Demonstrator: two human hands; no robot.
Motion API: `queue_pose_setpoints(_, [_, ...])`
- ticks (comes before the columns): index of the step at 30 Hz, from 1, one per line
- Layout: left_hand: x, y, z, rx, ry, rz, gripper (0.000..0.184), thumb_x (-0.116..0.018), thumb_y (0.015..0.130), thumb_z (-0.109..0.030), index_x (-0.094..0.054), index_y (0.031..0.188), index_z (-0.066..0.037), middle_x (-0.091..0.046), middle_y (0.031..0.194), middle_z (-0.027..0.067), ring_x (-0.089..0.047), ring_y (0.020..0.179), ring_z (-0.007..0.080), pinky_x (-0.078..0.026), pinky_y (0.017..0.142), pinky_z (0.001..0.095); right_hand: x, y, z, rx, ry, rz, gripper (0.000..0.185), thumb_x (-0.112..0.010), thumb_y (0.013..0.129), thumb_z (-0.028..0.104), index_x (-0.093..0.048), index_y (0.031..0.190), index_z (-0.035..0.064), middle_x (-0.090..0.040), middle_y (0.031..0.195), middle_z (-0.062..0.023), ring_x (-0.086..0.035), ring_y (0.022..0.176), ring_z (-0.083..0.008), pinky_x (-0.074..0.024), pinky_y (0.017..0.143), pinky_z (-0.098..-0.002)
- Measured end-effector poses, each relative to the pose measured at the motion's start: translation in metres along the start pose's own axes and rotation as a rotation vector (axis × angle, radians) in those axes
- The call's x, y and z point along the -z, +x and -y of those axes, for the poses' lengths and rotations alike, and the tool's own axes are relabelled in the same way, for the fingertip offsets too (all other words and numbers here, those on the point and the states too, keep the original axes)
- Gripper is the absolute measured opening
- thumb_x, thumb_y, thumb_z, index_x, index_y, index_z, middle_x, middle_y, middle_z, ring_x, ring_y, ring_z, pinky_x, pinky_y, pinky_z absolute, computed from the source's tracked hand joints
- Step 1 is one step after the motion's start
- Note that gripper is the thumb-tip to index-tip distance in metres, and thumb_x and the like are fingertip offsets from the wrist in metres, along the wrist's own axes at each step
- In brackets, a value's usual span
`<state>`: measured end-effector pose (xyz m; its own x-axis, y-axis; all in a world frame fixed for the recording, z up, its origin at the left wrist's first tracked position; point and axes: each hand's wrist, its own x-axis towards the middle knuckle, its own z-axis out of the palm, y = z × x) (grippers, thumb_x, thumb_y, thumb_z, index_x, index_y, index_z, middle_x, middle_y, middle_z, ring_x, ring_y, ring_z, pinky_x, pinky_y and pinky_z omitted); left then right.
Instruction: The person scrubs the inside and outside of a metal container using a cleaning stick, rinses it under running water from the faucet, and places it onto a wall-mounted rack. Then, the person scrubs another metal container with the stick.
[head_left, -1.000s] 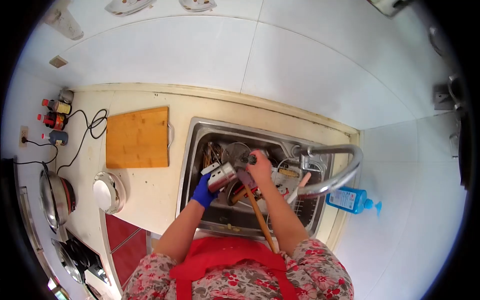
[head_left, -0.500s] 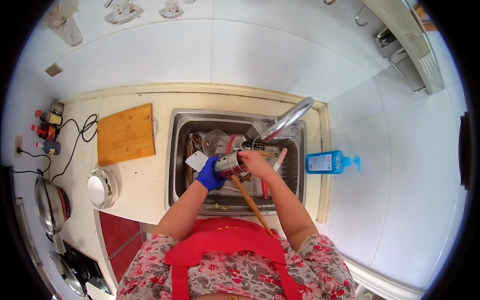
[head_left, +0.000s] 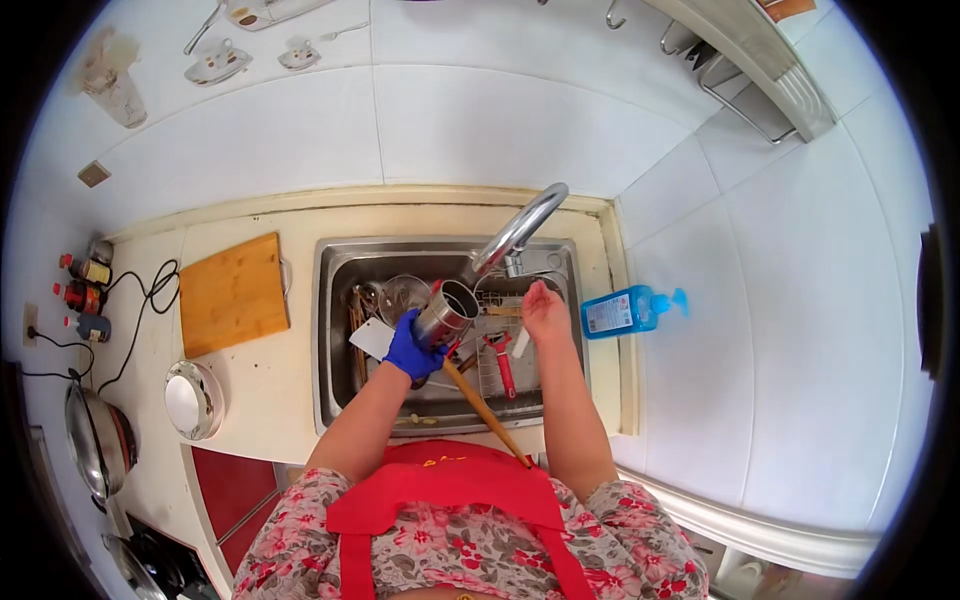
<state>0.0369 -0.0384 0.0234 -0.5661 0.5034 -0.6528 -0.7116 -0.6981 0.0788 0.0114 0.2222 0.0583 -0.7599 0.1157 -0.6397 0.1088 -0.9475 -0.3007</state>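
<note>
My left hand [head_left: 410,348], in a blue glove, is closed around a perforated metal utensil holder [head_left: 447,315] above the sink. The holder's open mouth faces up and to the right. My bare right hand [head_left: 547,314] is apart from it, over the right side of the sink, with its fingers loosely extended and nothing visible in them. A red-handled peeler [head_left: 501,366] lies on a wire rack below and left of that hand. A long wooden handle [head_left: 482,408] slants from under the holder across the sink's front edge. A flat pale blade [head_left: 373,338] lies left of the glove.
The steel sink [head_left: 328,400] holds several utensils and a wire rack, with a faucet [head_left: 525,228] arching over it. A blue soap bottle [head_left: 618,312] lies to the right. Leftward are a cutting board [head_left: 235,295], stacked bowls [head_left: 193,400], a cable and several sauce bottles [head_left: 88,298].
My right hand has come away from the utensil holder and moved to the right. The holder's mouth has tipped upward in my left hand. The view has shifted slightly.
</note>
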Motion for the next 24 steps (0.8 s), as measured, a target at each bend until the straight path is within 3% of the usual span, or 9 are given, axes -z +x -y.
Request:
queue_pose_setpoints(2, [-0.011, -0.006, 0.000, 0.010, -0.033, 0.009, 0.049, -0.045, 0.078, -0.049, -0.047, 0.116, -0.018, -0.051, 0.116, 0.0080, -0.050, 0.094, 0.0252, -0.044, 0.067, 0.0356, 0.007, 0.028, 0.011, 0.106, 0.094, -0.083, 0.014, -0.044, 0.084, 0.010, -0.055, 0.089, 0.0016, -0.061, 0.083, -0.0074, -0.060, 0.074, -0.0183, -0.0514, 0.066, -0.0299])
queue_pose_setpoints(3, [-0.015, -0.009, -0.001, 0.018, -0.072, 0.015, 0.050, -0.044, 0.078, -0.049, -0.047, 0.116, -0.017, -0.051, 0.116, 0.0086, -0.050, 0.094, 0.0254, -0.045, 0.067, 0.0350, 0.003, 0.036, 0.013, 0.131, 0.143, -0.131, 0.011, -0.044, 0.085, 0.011, -0.052, 0.082, 0.0047, -0.059, 0.075, -0.0065, -0.058, 0.068, -0.0171, -0.0491, 0.061, -0.0283])
queue_pose_setpoints(7, [0.009, 0.007, -0.005, -0.035, 0.081, 0.036, 0.052, -0.043, 0.079, -0.049, -0.046, 0.118, -0.015, -0.051, 0.116, 0.0099, -0.050, 0.096, 0.0257, -0.045, 0.067, 0.0329, -0.014, 0.043, 0.010, 0.118, 0.112, -0.183, 0.013, -0.046, 0.087, 0.017, -0.050, 0.080, 0.0068, -0.055, 0.068, -0.0045, -0.055, 0.063, -0.0160, -0.0460, 0.055, -0.0277])
queue_pose_setpoints(10, [0.011, 0.010, -0.006, -0.012, -0.003, 0.081, 0.054, -0.041, 0.080, -0.048, -0.043, 0.122, -0.014, -0.049, 0.122, 0.0113, -0.049, 0.102, 0.0272, -0.045, 0.074, 0.0356, -0.004, 0.044, 0.003, 0.159, -0.045, -0.149, 0.017, -0.049, 0.089, 0.022, -0.048, 0.078, 0.0083, -0.051, 0.063, -0.0025, -0.051, 0.059, -0.0147, -0.0423, 0.051, -0.0265])
queue_pose_setpoints(12, [-0.003, -0.001, -0.008, 0.056, -0.114, 0.131, 0.045, -0.042, 0.083, -0.036, -0.036, 0.124, -0.019, -0.046, 0.126, 0.0076, -0.045, 0.110, 0.0241, -0.035, 0.095, 0.0401, -0.002, 0.036, -0.006, 0.138, -0.185, -0.190, 0.019, -0.052, 0.088, 0.023, -0.049, 0.077, 0.0087, -0.048, 0.061, -0.0002, -0.049, 0.057, -0.0141, -0.0407, 0.049, -0.0262])
queue_pose_setpoints(16, [0.006, 0.009, -0.007, -0.025, -0.052, 0.120, 0.044, -0.042, 0.082, -0.038, -0.040, 0.122, -0.019, -0.047, 0.124, 0.0082, -0.045, 0.110, 0.0243, -0.036, 0.093, 0.0397, -0.009, 0.018, -0.025, 0.312, -0.161, -0.118, 0.015, -0.052, 0.088, 0.020, -0.052, 0.080, 0.0076, -0.053, 0.064, -0.0013, -0.052, 0.059, -0.0149, -0.0433, 0.050, -0.0261])
queue_pose_setpoints(20, [-0.004, -0.008, -0.012, 0.055, -0.121, 0.057, 0.044, -0.043, 0.082, -0.037, -0.040, 0.122, -0.019, -0.048, 0.123, 0.0076, -0.045, 0.109, 0.0238, -0.035, 0.093, 0.0400, -0.065, -0.039, -0.062, -0.206, -0.163, 0.205, 0.024, -0.051, 0.087, 0.013, -0.052, 0.107, -0.0011, -0.059, 0.095, -0.0138, -0.059, 0.086, -0.0242, -0.0512, 0.073, -0.0316])
queue_pose_setpoints(22, [0.002, -0.009, -0.010, 0.020, -0.101, 0.086, 0.044, -0.043, 0.082, -0.035, -0.039, 0.122, -0.018, -0.048, 0.123, 0.0066, -0.044, 0.109, 0.0233, -0.034, 0.095, 0.0405, -0.097, -0.062, -0.071, -0.298, -0.112, 0.269, 0.027, -0.049, 0.087, 0.010, -0.049, 0.110, -0.0033, -0.057, 0.103, -0.0166, -0.058, 0.092, -0.0264, -0.0503, 0.078, -0.0340])
queue_pose_setpoints(24, [0.013, -0.002, -0.006, -0.210, 0.178, 0.048, 0.050, -0.045, 0.079, -0.049, -0.049, 0.115, -0.014, -0.056, 0.108, 0.0089, -0.051, 0.091, 0.0244, -0.043, 0.072, 0.0356, -0.111, -0.063, -0.083, -0.391, -0.066, 0.337, 0.029, -0.048, 0.087, 0.007, -0.046, 0.113, -0.0054, -0.054, 0.110, -0.0195, -0.056, 0.099, -0.0287, -0.0495, 0.084, -0.0364])
